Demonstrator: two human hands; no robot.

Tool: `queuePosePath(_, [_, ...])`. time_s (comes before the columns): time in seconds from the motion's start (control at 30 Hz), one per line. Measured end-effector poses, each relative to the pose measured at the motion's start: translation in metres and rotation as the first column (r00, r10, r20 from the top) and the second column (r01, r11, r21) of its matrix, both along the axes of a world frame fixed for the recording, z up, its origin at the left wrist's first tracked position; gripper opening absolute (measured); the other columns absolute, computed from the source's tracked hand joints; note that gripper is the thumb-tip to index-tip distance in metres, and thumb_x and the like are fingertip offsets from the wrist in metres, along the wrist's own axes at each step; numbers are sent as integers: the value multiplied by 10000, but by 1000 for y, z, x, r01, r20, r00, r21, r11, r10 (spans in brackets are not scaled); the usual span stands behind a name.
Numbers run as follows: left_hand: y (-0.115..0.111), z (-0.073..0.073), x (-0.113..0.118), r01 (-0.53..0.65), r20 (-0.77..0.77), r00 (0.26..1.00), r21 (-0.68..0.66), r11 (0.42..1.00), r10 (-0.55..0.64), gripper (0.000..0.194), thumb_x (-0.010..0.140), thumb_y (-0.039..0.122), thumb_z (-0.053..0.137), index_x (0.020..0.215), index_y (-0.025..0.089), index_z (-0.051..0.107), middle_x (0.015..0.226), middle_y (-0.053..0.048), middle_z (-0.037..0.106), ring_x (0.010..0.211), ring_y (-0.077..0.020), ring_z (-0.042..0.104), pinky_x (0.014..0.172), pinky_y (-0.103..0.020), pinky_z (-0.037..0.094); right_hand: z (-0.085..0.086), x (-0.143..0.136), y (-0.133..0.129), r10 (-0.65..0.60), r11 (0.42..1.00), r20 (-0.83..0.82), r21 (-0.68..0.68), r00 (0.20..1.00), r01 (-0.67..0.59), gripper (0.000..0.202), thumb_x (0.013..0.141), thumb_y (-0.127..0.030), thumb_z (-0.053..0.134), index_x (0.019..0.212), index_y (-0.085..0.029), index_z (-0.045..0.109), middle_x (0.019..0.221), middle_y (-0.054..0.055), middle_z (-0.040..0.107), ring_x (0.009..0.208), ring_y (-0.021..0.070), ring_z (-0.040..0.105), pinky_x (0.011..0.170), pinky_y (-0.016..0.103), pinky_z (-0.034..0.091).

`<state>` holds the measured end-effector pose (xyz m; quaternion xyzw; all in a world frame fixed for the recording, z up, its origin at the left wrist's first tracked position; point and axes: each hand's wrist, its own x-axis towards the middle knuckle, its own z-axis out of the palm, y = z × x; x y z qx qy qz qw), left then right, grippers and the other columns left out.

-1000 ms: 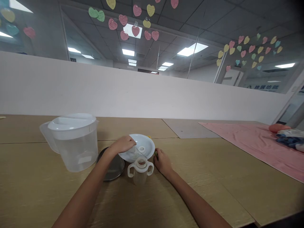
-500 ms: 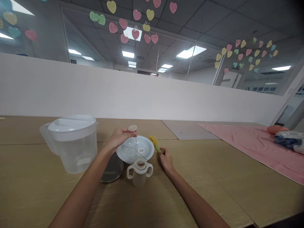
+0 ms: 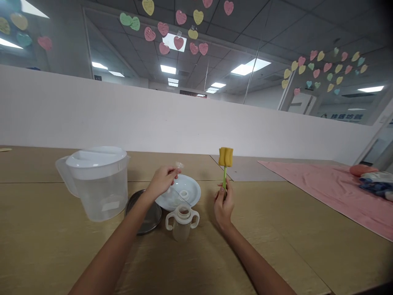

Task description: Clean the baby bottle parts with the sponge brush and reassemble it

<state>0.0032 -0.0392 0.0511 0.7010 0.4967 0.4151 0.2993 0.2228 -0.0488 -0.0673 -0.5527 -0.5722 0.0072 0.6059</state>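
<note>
My right hand grips a sponge bottle brush by its green stem, its yellow head pointing up. Pinched in my left hand is a small clear nipple-like piece, its round rim showing above the fingers. That hand is over the left side of a white bowl, where a white ring lies. In front of the bowl, a two-handled baby bottle stands upright without a lid. A thin straight line crosses the bowl toward the bottle; its kind is unclear.
A lidded clear pitcher stands at the left. Partly behind my left forearm lies a round dark metal tray. On the right, a pink cloth covers the table, with bundled fabric on it. A low white wall borders the back.
My right hand has raised the bottle brush from beside the bowl and turned it upright. The clear piece in my left hand has tilted and shifted slightly right.
</note>
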Motion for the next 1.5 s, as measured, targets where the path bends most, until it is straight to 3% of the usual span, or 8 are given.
queuePosePath(0.07, [-4, 2, 3, 4, -138, 990, 77, 997, 6, 341, 785, 390, 435, 756, 127, 649, 663, -20, 612, 563, -129, 526, 525, -229, 377, 3, -6, -8, 61, 997, 49, 43, 997, -63, 488, 905, -298, 224, 1378, -187, 264, 1025, 94, 569, 664, 125, 541, 651, 261, 467])
queuePosePath(0.17, [-10, 4, 7, 65, -249, 968, 164, 984, -22, 338, 794, 354, 412, 776, 134, 668, 706, -28, 647, 641, -148, 550, 575, -238, 376, 4, -12, -15, 192, 981, 291, -31, 937, -192, 454, 886, -254, 256, 1298, -186, 434, 974, 90, 591, 822, 147, 570, 765, 269, 460])
queuePosePath(0.27, [-12, 6, 10, 83, -299, 954, 170, 982, -29, 360, 802, 345, 394, 770, 124, 675, 673, -31, 644, 623, -147, 540, 578, -245, 360, 4, -13, -18, 214, 977, 411, -64, 886, -206, 458, 876, -203, 243, 1259, -173, 494, 936, 95, 586, 841, 138, 568, 783, 248, 450])
queuePosePath(0.5, [-12, 5, 10, 46, -342, 939, 174, 984, 17, 352, 813, 334, 402, 768, 120, 679, 644, -29, 632, 603, -139, 528, 562, -235, 330, 7, -12, -15, 89, 991, 403, 57, 911, -122, 458, 876, -146, 261, 1283, -180, 468, 788, 53, 545, 701, 123, 529, 682, 223, 456])
queuePosePath(0.67, [-12, 5, 9, 1, -370, 927, 154, 988, 57, 312, 813, 291, 416, 710, 130, 663, 602, -18, 608, 534, -117, 496, 519, -227, 289, 0, -12, -12, 99, 946, 475, 229, 875, -231, 490, 864, -87, 306, 1330, -204, 400, 808, 40, 551, 679, 104, 534, 638, 192, 454])
queuePosePath(0.93, [-7, 2, 6, -69, -421, 893, 224, 972, 160, 283, 798, 298, 458, 693, 144, 670, 652, -50, 654, 588, -138, 541, 532, -232, 291, -2, -10, -9, 47, 956, 494, 231, 868, -183, 528, 847, -49, 303, 1346, -206, 374, 791, 31, 560, 670, 99, 547, 638, 181, 459])
queuePosePath(1.13, [-7, 2, 5, -151, -455, 852, 259, 954, 259, 255, 779, 275, 456, 699, 162, 669, 688, -59, 678, 624, -163, 583, 533, -236, 320, -3, -9, -8, 19, 968, 590, 190, 807, -161, 523, 821, -37, 306, 1285, -212, 470, 867, 50, 589, 698, 99, 557, 643, 175, 451])
queuePosePath(1.5, [-5, 0, 4, -176, -407, 869, 279, 944, 282, 243, 768, 290, 457, 737, 177, 671, 749, -55, 691, 706, -177, 613, 587, -240, 378, -4, -12, -9, 5, 967, 506, 216, 862, -133, 523, 822, -45, 321, 1298, -217, 451, 847, 44, 578, 701, 100, 546, 637, 182, 441])
